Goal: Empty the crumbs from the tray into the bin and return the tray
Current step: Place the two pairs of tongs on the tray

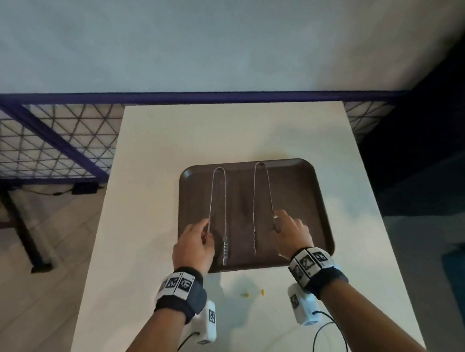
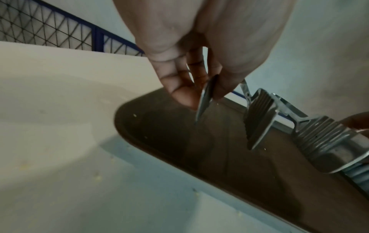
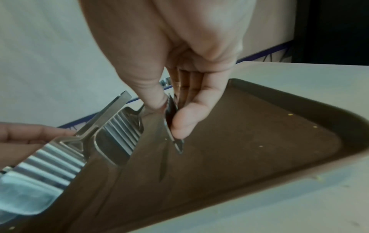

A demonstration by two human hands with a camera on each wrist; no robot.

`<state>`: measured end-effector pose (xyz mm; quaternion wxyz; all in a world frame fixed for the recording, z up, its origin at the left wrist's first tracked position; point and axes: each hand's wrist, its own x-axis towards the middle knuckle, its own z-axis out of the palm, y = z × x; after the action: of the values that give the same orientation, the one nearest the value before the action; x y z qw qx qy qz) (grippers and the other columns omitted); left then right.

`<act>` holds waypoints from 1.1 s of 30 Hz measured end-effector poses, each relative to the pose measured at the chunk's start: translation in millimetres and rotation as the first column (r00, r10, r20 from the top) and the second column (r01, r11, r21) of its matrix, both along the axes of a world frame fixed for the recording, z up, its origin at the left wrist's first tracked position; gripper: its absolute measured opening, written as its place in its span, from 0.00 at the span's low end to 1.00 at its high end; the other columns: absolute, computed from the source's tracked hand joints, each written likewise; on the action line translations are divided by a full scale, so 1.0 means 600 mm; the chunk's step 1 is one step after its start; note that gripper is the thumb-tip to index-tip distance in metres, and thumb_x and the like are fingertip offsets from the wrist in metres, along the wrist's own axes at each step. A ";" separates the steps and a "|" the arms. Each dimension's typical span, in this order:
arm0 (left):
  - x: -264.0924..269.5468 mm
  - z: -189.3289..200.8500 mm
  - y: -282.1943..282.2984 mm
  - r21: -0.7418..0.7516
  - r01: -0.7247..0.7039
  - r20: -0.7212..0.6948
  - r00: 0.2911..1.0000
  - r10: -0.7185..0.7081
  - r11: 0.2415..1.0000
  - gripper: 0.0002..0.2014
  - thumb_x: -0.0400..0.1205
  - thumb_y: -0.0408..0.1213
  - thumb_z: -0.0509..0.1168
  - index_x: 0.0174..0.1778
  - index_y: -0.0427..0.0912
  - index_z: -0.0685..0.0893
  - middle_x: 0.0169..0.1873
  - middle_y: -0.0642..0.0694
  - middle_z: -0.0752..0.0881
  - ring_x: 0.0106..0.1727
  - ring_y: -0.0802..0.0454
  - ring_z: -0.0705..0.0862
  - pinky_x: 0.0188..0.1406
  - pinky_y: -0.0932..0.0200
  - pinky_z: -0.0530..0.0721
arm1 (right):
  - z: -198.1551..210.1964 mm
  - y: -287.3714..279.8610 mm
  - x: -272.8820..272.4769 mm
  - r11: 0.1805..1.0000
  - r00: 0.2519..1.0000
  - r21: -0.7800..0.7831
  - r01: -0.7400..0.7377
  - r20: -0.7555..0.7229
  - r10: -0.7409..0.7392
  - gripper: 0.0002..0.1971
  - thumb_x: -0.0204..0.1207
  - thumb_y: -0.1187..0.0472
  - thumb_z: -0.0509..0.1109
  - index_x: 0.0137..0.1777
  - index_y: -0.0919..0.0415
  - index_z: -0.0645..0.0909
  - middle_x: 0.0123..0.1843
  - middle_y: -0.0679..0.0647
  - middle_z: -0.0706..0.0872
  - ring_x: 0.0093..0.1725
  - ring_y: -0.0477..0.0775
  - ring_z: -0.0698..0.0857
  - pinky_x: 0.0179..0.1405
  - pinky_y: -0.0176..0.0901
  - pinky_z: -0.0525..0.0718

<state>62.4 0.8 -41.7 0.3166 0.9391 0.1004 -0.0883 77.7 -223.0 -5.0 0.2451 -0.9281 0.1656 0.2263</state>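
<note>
A dark brown tray (image 1: 295, 193) lies flat on the white table (image 1: 150, 181). Two metal tongs rest on it, hinges pointing away from me. My left hand (image 1: 205, 234) pinches the outer arm of the left tongs (image 1: 217, 198). My right hand (image 1: 278, 224) pinches the outer arm of the right tongs (image 1: 257, 196). In the left wrist view, thumb and fingers clamp a thin metal arm (image 2: 203, 102) above the tray (image 2: 169, 129). The right wrist view shows the same pinch on an arm (image 3: 176, 141), with small yellow crumbs (image 3: 290, 114) on the tray floor (image 3: 259, 134).
Two yellow crumbs (image 1: 245, 294) lie on the table in front of the tray's near edge. A blue-framed wire mesh fence (image 1: 47, 143) runs behind the table, with floor to the left. To the right of the table it is dark.
</note>
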 end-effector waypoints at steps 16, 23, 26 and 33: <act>0.053 -0.033 -0.116 0.116 -0.041 -0.159 0.985 0.059 0.992 0.20 0.84 0.39 0.65 0.74 0.51 0.79 0.56 0.46 0.84 0.56 0.43 0.85 0.55 0.47 0.82 | -0.057 -0.067 0.032 0.993 0.992 -0.047 -0.107 -0.078 0.103 0.18 0.74 0.62 0.62 0.64 0.54 0.74 0.57 0.60 0.86 0.58 0.68 0.84 0.51 0.53 0.82; 0.055 -0.039 -0.119 0.115 -0.047 -0.153 0.986 0.064 0.992 0.20 0.83 0.38 0.65 0.73 0.50 0.80 0.56 0.45 0.84 0.54 0.42 0.85 0.53 0.45 0.82 | -0.061 -0.065 0.040 0.992 0.991 -0.050 -0.118 -0.069 0.115 0.19 0.75 0.62 0.62 0.66 0.55 0.73 0.56 0.60 0.86 0.57 0.67 0.85 0.51 0.54 0.83; 0.051 -0.037 -0.120 0.114 -0.050 -0.147 0.987 0.067 0.992 0.20 0.83 0.38 0.66 0.73 0.49 0.80 0.56 0.45 0.84 0.55 0.42 0.85 0.54 0.45 0.82 | -0.061 -0.062 0.041 0.990 0.990 -0.052 -0.128 -0.067 0.124 0.18 0.75 0.62 0.62 0.65 0.55 0.72 0.55 0.60 0.87 0.56 0.67 0.85 0.51 0.55 0.85; 0.046 -0.033 -0.121 0.104 -0.046 -0.155 0.986 0.062 0.993 0.21 0.84 0.39 0.66 0.74 0.49 0.79 0.57 0.45 0.84 0.55 0.43 0.85 0.54 0.46 0.84 | -0.054 -0.059 0.042 0.986 0.988 -0.081 -0.147 -0.062 0.142 0.17 0.76 0.61 0.62 0.65 0.55 0.71 0.54 0.60 0.87 0.54 0.66 0.86 0.48 0.54 0.84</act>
<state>90.2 -72.1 -61.7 0.2623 0.9408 0.1550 -0.1485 102.8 -258.2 -37.6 0.1833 -0.9405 0.1142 0.2622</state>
